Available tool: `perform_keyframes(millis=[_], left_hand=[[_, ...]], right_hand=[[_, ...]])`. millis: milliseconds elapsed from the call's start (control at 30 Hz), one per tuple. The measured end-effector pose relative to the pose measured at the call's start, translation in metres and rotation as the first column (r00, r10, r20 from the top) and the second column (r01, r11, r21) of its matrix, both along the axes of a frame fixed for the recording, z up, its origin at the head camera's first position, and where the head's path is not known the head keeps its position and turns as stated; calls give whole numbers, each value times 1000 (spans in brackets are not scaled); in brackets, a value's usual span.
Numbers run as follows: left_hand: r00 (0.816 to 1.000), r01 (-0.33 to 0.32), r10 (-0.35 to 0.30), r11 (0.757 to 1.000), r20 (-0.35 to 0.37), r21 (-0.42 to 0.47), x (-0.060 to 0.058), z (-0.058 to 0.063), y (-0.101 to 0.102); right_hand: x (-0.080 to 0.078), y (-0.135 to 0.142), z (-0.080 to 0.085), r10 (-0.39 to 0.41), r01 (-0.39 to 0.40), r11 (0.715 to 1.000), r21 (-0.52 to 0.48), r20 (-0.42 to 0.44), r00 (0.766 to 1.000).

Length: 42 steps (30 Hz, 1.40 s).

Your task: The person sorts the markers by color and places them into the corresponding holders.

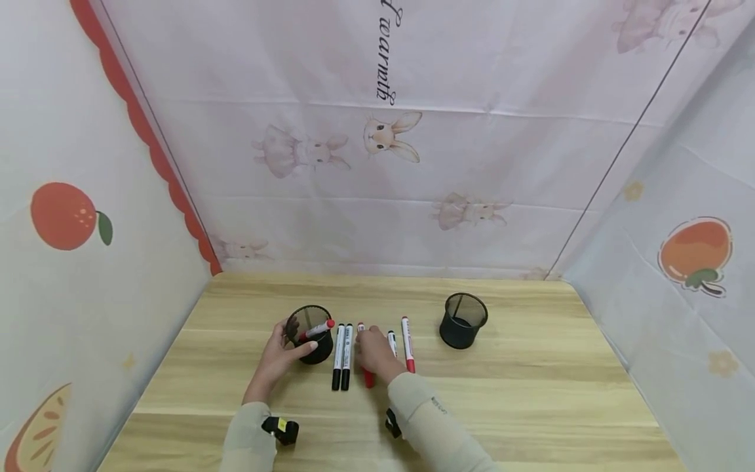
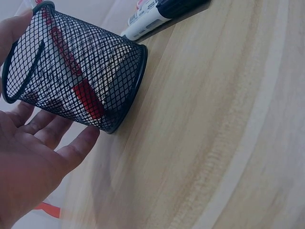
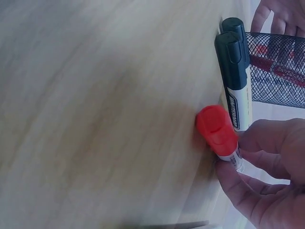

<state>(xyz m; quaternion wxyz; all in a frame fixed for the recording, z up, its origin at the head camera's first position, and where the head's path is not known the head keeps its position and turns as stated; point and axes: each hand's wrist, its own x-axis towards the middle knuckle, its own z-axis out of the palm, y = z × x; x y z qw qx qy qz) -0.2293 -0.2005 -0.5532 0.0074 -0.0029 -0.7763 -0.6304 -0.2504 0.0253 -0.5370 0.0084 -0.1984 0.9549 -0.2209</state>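
My left hand (image 1: 276, 362) holds a black mesh pen cup (image 2: 86, 71) by its side, the thumb near the rim and the fingers spread along the mesh. Inside leans a red marker (image 1: 318, 329), its end sticking out above the rim. To the right, my right hand (image 1: 375, 351) pinches another red marker (image 3: 217, 125) between thumb and fingers, its red cap facing the near side. Two black-capped markers (image 1: 342, 357) lie side by side between that marker and the cup.
Right of my right hand lie a black-ended marker (image 1: 392, 341), partly hidden, and another red marker (image 1: 407, 344). A second mesh cup (image 1: 462, 328) stands upright farther right. Printed cloth walls (image 1: 377, 236) border the wooden table (image 1: 531, 393) at the back and sides.
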Motion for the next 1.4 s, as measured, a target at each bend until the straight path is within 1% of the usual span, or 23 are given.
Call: perform_keyframes(millis=[67,100,167,233,267,400,433,533,633,733,800,867,967,1033,1100,1233,1333,1400], left_hand=[[1000,2,-2,1000,-1,3,0,1,1],[1000,-1,1,1000,4,6,0,2,1],[1000,-4,4,1000,6,28,1,4,2],[999,-24,22,998,35,54,5,12,5],[999,-22,20,998,30,58,5,12,5],[1000,-15,14,998,21,53,7,14,5],[1000,-11,10,998,15,54,8,15,5],[1000,-15,13,997,26,73,8,15,5],[999,-15,12,997,34,78,7,14,5],[1000,-10,8,997,29,75,6,13,5],[1000,-15,13,998,24,69,7,14,5],[1000,-15,14,998,19,63,8,15,4],[1000,-12,11,998,10,55,8,16,5],[1000,-6,5,999,8,54,8,16,5],[1000,-7,7,998,9,55,7,15,5],[1000,-16,15,998,12,56,7,14,6],[1000,-12,12,999,4,46,6,13,5],[1000,-10,10,999,7,43,6,13,5]], right_hand=[[0,0,0,-7,7,1000,3,4,1000],[-1,0,-1,-17,17,1000,6,21,1000],[-2,-1,-1,-30,30,1000,9,29,999],[-3,-1,-2,-40,40,999,13,29,999],[-3,-2,-2,-45,45,999,7,26,999],[-1,-2,2,-97,99,993,-62,31,995],[0,-2,3,-111,114,990,-87,36,993],[1,-1,9,-146,154,976,-154,57,988],[2,0,14,-162,178,962,-207,89,983],[2,0,18,-174,204,943,-262,131,976],[4,1,21,-177,219,924,-314,158,972],[5,1,23,-174,234,897,-376,188,967],[6,2,25,-160,254,847,-467,232,960],[6,3,26,-156,268,820,-505,252,955],[7,2,28,-163,280,806,-521,259,952],[8,0,31,-192,302,793,-529,254,948],[8,-1,33,-194,302,780,-548,247,949],[9,-2,35,-185,296,766,-571,245,952]])
